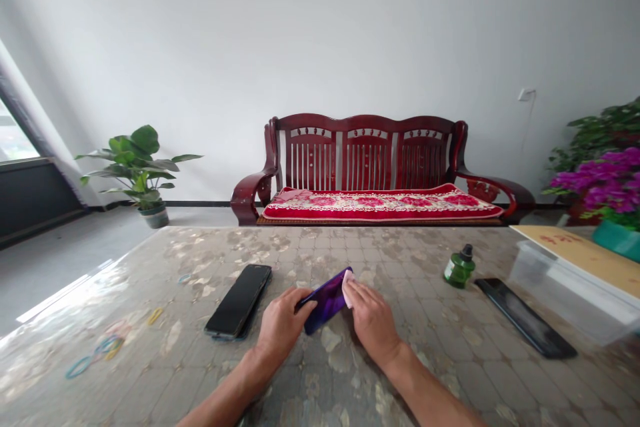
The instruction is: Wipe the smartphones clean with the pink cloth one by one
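A shiny purple-blue smartphone (pixel 327 303) is tilted up over the middle of the table. My left hand (pixel 283 317) grips its left end, the thumb lying across the face turned toward me. At the phone's right end, my right hand (pixel 371 310) presses a folded pale pink cloth (pixel 347 288) against the edge, fingers closed over it. To the left of my hands lies a black smartphone (pixel 239 301) with its dark screen up. Another dark phone (pixel 525 317) rests on the table to the right, near a small green bottle (pixel 459 267) with a black cap.
Several coloured rubber bands (pixel 107 345) lie on the left of the patterned tabletop (pixel 210 393). A clear plastic box (pixel 565 293) with a tan board on top and purple flowers (pixel 603 183) stand at the right. Behind the table are a red wooden bench (pixel 367 123) and a potted plant (pixel 145 163).
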`<control>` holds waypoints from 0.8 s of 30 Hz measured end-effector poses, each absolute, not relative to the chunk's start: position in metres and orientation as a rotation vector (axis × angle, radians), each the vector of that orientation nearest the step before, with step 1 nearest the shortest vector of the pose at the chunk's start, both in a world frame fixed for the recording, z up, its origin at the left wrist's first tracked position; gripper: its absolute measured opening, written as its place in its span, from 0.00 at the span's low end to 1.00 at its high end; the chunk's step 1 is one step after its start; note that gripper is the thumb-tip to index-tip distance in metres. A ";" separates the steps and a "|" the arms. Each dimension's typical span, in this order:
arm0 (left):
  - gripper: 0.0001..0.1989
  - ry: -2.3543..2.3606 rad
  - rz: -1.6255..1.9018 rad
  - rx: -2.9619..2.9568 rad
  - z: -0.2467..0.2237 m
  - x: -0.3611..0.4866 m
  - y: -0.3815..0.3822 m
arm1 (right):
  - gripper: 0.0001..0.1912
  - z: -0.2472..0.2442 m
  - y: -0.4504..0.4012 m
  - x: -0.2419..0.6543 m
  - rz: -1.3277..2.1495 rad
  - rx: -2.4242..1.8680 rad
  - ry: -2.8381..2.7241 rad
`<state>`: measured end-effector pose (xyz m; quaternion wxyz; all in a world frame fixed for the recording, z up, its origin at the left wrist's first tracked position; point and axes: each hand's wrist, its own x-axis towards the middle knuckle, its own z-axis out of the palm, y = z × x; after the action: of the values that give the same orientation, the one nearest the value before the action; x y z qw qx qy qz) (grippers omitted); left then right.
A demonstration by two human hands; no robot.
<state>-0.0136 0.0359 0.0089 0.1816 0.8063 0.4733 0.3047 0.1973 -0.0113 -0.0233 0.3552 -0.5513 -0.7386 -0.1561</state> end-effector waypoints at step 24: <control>0.17 1.305 0.747 1.978 -0.001 -0.010 0.032 | 0.26 -0.036 -0.006 0.200 -0.380 -1.464 -2.045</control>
<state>-0.0100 0.0315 -0.0008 0.3224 0.7535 0.4972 0.2846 0.2000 -0.0061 -0.0361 0.2947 -0.5499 -0.7684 -0.1426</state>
